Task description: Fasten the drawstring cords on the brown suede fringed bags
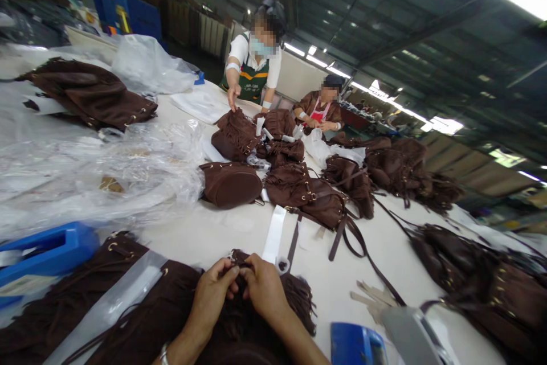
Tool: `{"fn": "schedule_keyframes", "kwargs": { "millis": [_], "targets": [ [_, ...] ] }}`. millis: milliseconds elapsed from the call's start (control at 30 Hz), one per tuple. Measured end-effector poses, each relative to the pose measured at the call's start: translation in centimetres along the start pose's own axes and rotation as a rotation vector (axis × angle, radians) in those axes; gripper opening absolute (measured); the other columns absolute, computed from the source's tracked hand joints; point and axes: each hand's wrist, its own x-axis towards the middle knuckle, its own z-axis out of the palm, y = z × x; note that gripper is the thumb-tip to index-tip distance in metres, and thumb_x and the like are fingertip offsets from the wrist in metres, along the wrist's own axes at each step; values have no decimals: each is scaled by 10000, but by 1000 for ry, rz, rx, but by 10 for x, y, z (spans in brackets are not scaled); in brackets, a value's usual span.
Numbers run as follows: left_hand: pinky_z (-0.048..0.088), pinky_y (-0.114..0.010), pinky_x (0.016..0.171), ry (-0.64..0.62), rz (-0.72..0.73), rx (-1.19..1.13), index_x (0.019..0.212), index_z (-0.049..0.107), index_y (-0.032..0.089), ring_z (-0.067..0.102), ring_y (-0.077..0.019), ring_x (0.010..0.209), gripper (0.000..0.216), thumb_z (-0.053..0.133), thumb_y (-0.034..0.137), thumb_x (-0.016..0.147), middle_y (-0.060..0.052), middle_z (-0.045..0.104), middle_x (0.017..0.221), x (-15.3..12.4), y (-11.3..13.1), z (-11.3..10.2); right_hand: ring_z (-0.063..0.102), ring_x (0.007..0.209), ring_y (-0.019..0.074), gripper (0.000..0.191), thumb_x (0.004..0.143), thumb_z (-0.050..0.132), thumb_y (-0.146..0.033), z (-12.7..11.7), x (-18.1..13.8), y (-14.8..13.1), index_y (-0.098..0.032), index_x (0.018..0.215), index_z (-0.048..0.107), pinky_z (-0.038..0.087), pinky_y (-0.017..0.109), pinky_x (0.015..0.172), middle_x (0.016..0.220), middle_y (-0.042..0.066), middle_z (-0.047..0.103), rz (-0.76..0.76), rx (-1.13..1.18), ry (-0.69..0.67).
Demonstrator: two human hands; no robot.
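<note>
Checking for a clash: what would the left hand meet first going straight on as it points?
Most likely the right hand, close ahead over the brown fringed bag; exact depth is unclear.

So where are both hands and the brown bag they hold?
Left hand (212,292): head view, back of hand.
Right hand (265,288): head view, back of hand.
Brown bag (240,319): head view, fabric between forearms.

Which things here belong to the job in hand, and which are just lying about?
Job in hand:
dark brown fringed bag, held by the left hand and right hand

Apparently just lying about:
crumpled clear plastic wrapping
flat beige scraps
long white strip
</note>
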Motion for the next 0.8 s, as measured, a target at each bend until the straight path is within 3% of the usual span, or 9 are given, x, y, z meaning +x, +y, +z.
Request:
{"fn": "schedule_keyframes", "kwargs": {
  "millis": [133, 233, 367, 467, 533, 600, 700, 800],
  "targets": [
    [413, -225, 496, 59, -12, -32, 770, 631, 188, 533, -138, 504, 286, 645, 474, 760, 27, 588, 527, -3, -3, -1, 570, 457, 123, 215, 924, 372, -144, 1, 1, 1, -198, 958, 577, 406, 189, 486, 556, -48, 559, 19, 31, -87],
    [408, -223, 510, 43, -11, -57, 774, 638, 194, 526, -140, 527, 304, 651, 498, 771, 23, 581, 544, -5, -3, -2, 621, 550, 152, 222, 942, 365, -139, -1, 3, 0, -172, 977, 582, 418, 214, 555, 605, 8, 628, 9, -191, -26],
    [428, -235, 576, -187, 149, 25, 777, 651, 210, 545, -152, 621, 236, 641, 440, 826, 10, 586, 678, -15, 2, -5, 672, 738, 211, 156, 897, 453, -106, -1, 9, 0, -139, 948, 596, 392, 254, 606, 833, 132, 712, 15, -461, 63],
    [457, -273, 727, -348, 331, 88, 739, 654, 207, 578, -185, 779, 218, 623, 381, 866, -29, 610, 828, -20, 4, -10, 676, 789, 215, 197, 903, 412, -74, 1, 14, 2, -133, 914, 601, 390, 257, 624, 869, 156, 713, 65, -425, 81],
    [450, -295, 804, -384, 371, 88, 725, 652, 200, 582, -202, 845, 221, 634, 369, 866, -44, 622, 851, -19, 2, -12, 679, 796, 209, 204, 910, 403, -77, 2, 16, 5, -137, 890, 596, 393, 251, 625, 863, 151, 711, 84, -400, 93],
    [457, -294, 755, -305, 261, 1, 785, 654, 197, 585, -192, 784, 213, 644, 397, 856, -37, 627, 793, -14, -3, -11, 676, 716, 182, 188, 923, 404, -106, 3, 16, 8, -151, 882, 582, 395, 234, 595, 805, 111, 703, 91, -373, 85],
    [437, -260, 596, -74, -24, -256, 861, 620, 181, 554, -149, 624, 293, 699, 453, 783, -3, 604, 708, -8, -7, -4, 621, 507, 138, 194, 970, 374, -197, 5, 15, 12, -175, 906, 556, 384, 205, 507, 632, 15, 640, 118, -218, 17],
    [360, -222, 492, -54, -123, -414, 848, 583, 183, 475, -95, 511, 356, 766, 449, 700, 33, 567, 689, -10, -2, 5, 581, 456, 133, 216, 984, 376, -252, 6, 17, 15, -190, 869, 547, 373, 205, 487, 552, -23, 580, 136, -124, 24]
  ]
}}
